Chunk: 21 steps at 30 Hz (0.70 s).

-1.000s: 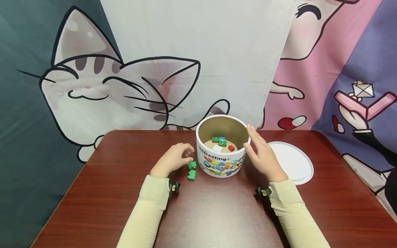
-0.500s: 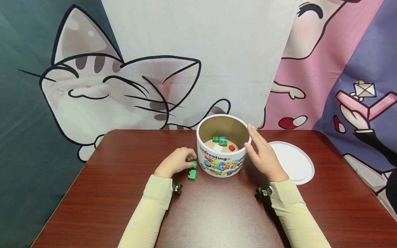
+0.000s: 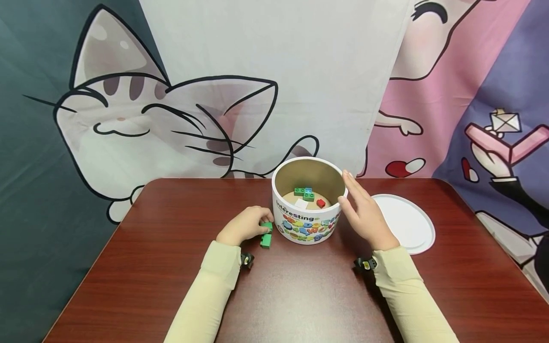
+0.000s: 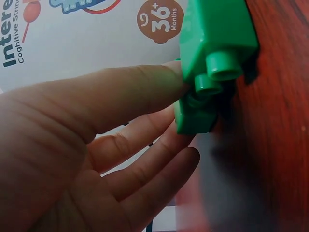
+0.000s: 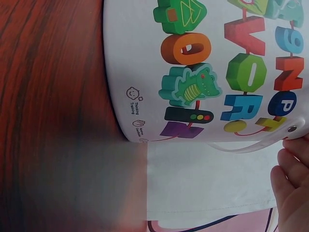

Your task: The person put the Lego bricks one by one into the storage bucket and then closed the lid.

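My left hand (image 3: 246, 226) pinches a green toy building block (image 3: 268, 227) on the table, just left of the white bucket (image 3: 306, 174). A second green block (image 3: 266, 241) lies right in front of it; whether the two are joined I cannot tell. In the left wrist view the thumb (image 4: 145, 84) and fingers lie on either side of the farther block (image 4: 193, 121), while the nearer block (image 4: 219, 34) shows its round studs. My right hand (image 3: 364, 216) has its fingers straight and rests against the bucket's right rim.
Inside the bucket lie several green blocks (image 3: 308, 196), a blue piece (image 3: 308, 190), a red block (image 3: 320, 203) and a white piece (image 3: 301, 204). A round white lid (image 3: 409, 226) lies on the brown table (image 3: 128, 281) to the right. A printed cloth hangs behind.
The left hand has moved slightly right and down onto the farther green block, and its thumb and fingers have closed on it. The right hand has stayed at the bucket rim.
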Motion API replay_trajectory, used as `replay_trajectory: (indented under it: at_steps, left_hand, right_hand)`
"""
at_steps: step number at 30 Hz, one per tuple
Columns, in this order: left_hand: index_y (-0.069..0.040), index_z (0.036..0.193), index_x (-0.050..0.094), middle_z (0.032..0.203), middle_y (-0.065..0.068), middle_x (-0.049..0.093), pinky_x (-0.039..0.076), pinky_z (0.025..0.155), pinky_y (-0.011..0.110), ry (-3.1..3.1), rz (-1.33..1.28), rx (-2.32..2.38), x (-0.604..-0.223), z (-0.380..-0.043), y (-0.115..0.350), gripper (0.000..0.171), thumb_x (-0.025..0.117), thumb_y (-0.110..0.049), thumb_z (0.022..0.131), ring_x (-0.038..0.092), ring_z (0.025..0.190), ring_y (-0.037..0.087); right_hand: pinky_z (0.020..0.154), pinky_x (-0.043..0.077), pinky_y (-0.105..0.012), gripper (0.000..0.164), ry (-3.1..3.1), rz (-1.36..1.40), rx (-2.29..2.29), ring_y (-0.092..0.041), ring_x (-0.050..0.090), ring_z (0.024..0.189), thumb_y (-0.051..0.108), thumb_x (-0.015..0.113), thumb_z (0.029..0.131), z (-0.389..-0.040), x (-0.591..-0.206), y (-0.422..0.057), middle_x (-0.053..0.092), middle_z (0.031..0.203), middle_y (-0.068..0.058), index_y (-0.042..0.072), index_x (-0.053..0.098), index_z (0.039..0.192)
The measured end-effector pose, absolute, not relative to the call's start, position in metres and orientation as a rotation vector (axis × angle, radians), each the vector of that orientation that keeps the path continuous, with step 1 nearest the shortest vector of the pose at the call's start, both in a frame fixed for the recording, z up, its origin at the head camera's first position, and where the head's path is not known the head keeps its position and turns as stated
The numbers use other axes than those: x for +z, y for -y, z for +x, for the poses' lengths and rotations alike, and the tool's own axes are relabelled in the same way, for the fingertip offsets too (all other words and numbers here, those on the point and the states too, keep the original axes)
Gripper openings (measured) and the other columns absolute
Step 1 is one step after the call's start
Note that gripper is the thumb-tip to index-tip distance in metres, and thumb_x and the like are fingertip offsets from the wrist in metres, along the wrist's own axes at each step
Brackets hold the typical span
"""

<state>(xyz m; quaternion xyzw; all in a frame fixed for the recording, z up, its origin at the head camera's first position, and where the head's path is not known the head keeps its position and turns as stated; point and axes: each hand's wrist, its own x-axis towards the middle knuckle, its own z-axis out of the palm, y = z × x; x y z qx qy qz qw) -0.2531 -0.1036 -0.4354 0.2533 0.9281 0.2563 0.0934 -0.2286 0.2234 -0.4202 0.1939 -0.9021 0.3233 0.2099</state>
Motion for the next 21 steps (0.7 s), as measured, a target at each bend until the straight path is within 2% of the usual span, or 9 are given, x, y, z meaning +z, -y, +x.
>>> replay_trajectory:
  at_steps: [9, 17, 21]
  left_hand:
    - [-0.006, 0.101, 0.071, 0.097, 0.004, 0.067, 0.052, 0.089, 0.034, -2.756, 0.782, 0.77, -0.437, -0.255, 0.108, 0.015, 0.076, -0.002, 0.087, 0.064, 0.095, 0.021]
    - [-0.004, 0.102, 0.07, 0.097, 0.006, 0.067, 0.053, 0.088, 0.035, -2.779, 0.816, 0.83, -0.43, -0.254, 0.114, 0.016, 0.074, 0.001, 0.087, 0.065, 0.095, 0.023]
    - [-0.005, 0.102, 0.069, 0.098, 0.007, 0.066, 0.052, 0.087, 0.036, -2.798, 0.808, 0.855, -0.427, -0.255, 0.118, 0.016, 0.072, 0.001, 0.087, 0.064, 0.095, 0.023]
  right_hand:
    - [0.12, 0.027, -0.049, 0.062, 2.501, 0.545, 0.902, -0.03, 0.031, 0.15, 0.032, 0.054, 0.104, -0.229, -0.421, -0.224, 0.033, 0.163, -0.009, 0.01, 0.034, 0.158]
    - [0.115, 0.03, -0.059, 0.062, 2.503, 0.548, 0.896, -0.03, 0.031, 0.149, 0.032, 0.055, 0.104, -0.229, -0.42, -0.224, 0.033, 0.162, -0.01, 0.009, 0.034, 0.158]
    - [0.116, 0.03, -0.058, 0.062, 2.503, 0.549, 0.899, -0.031, 0.032, 0.149, 0.03, 0.055, 0.104, -0.229, -0.419, -0.224, 0.033, 0.162, -0.01, 0.009, 0.035, 0.158]
